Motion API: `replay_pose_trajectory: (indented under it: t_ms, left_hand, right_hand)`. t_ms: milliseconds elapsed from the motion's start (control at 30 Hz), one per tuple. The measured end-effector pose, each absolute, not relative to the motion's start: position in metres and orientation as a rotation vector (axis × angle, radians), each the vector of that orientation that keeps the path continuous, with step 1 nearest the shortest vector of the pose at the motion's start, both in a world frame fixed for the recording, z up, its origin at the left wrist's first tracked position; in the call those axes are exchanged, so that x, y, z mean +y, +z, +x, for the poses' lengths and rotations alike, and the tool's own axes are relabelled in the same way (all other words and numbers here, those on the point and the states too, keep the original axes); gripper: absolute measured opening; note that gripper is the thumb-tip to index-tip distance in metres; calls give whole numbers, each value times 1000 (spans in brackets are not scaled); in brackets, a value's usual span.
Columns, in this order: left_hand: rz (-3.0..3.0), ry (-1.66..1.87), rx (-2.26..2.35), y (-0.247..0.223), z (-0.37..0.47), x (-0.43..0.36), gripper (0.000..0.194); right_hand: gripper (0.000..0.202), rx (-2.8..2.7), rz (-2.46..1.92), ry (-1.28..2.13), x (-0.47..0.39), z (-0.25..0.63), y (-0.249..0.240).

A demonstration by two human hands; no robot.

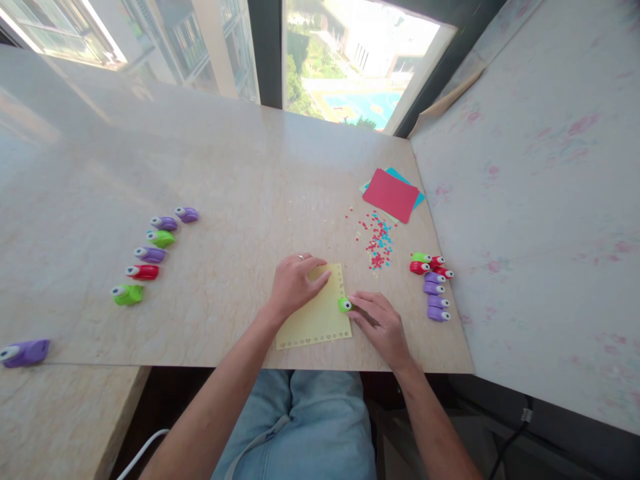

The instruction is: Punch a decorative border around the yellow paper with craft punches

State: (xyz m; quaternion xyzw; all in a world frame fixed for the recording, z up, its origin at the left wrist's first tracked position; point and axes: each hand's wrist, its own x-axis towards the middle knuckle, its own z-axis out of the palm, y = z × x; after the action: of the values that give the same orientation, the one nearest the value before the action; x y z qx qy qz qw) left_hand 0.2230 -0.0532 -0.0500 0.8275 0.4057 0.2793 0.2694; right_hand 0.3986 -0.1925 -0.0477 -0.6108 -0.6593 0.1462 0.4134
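A pale yellow sheet of paper (310, 323) lies near the table's front edge, with small shapes punched along its bottom and right edges. My left hand (299, 283) rests on the sheet's upper part, fingers stretched out and thumb apart, pressing on it. At the right edge of the paper, a green craft punch (345, 305) with a white, star-marked button sits between the thumb and fingers of my right hand (380, 325). The underside of the punch is hidden, so how far the paper reaches into it cannot be seen.
Red and blue confetti (380, 243) is scattered beyond my right hand, below stacked coloured cards (391, 195). Several craft punches (436, 288) cluster at right by the patterned wall (540, 220). More punches (150, 255) form a slanted row at left; a purple punch (25, 353) lies far left.
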Motion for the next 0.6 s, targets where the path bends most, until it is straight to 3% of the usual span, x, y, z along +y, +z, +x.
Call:
replay_pose_trajectory:
  t_ms: [600]
  left_hand:
    - [2229, 760, 1084, -51, 222, -54, 14]
  right_hand:
    - [27, -1640, -1531, 396, -194, 398, -48]
